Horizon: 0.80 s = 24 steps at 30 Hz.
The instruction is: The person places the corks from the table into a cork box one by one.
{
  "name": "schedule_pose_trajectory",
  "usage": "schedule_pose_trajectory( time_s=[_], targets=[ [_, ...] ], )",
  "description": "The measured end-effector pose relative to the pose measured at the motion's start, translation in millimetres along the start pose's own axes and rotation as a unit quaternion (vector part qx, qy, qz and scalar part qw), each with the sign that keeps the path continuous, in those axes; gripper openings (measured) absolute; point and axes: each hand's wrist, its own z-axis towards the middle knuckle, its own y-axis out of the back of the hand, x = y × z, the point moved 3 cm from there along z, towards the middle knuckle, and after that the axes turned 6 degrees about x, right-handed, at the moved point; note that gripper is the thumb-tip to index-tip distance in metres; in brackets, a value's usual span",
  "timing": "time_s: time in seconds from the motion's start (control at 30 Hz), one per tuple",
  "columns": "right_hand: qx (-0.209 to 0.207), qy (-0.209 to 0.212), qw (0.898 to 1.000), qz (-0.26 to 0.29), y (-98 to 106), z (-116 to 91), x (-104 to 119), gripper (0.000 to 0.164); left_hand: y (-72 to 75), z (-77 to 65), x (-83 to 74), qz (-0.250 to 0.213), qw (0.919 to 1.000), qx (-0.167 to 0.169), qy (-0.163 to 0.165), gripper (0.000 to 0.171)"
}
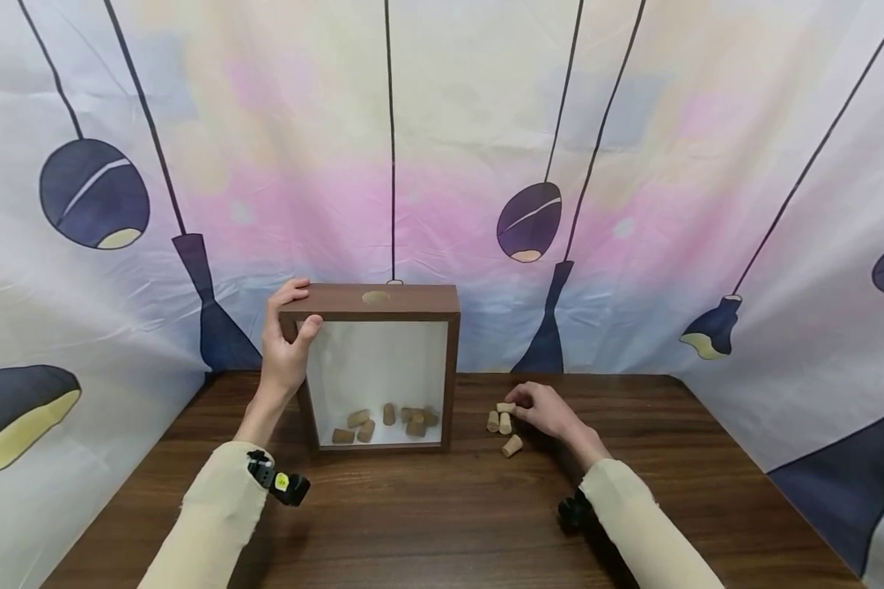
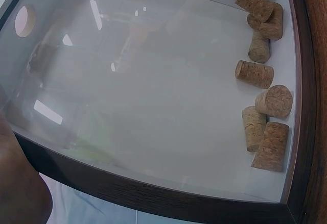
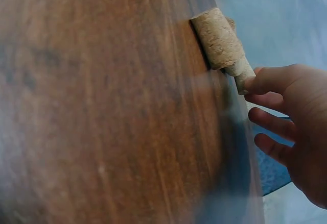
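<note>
A dark-wood-framed shadow box (image 1: 451, 368) with a clear front stands upright on the table. My left hand (image 1: 286, 348) grips its upper left corner, thumb on the front and fingers over the top. Several corks (image 2: 254, 74) lie along the bottom inside it. An oval hole (image 1: 376, 298) opens in the box's top. Right of the box, my right hand (image 1: 548, 409) pinches a cork (image 3: 242, 84) between thumb and forefinger, the other fingers loosely bent. Two corks stand close by, one of them a pale cork (image 1: 493, 421), and another cork (image 1: 511, 446) lies nearer me.
The brown wood-grain table (image 1: 442, 523) runs up to a printed curtain (image 1: 442, 164) at the back and sides. Each forearm wears a wrist camera, including a black one (image 1: 289, 488) at the left cuff.
</note>
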Motion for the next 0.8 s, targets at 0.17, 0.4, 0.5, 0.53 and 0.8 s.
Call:
schedule_pose_trajectory(
  time_s=[0.17, 0.4, 0.5, 0.53, 0.8],
  targets=[
    [-0.008, 0.001, 1.0, -0.001, 5, -2, 2, 0.018, -0.5, -0.1, -1.0, 0.0, 1.0, -0.001, -0.003, 0.047],
    [-0.035, 0.024, 0.999, -0.011, 14, -7, 7, 0.017, -1.8, -0.2, -2.6, -0.001, 1.0, -0.005, -0.003, 0.047],
    [-0.053, 0.031, 0.998, -0.009, 20, -9, 11, 0.017, -2.2, -0.3, -2.6, -0.001, 1.0, -0.004, -0.003, 0.047],
    [-0.057, 0.031, 0.998, -0.005, 22, -10, 13, 0.017, -2.2, -0.2, -2.5, -0.001, 1.0, -0.004, -0.003, 0.047],
    [-0.085, 0.058, 0.995, -0.001, 45, -13, 34, 0.018, -1.0, 0.3, -1.4, -0.003, 0.9999, -0.003, -0.013, 0.047]
  ],
)
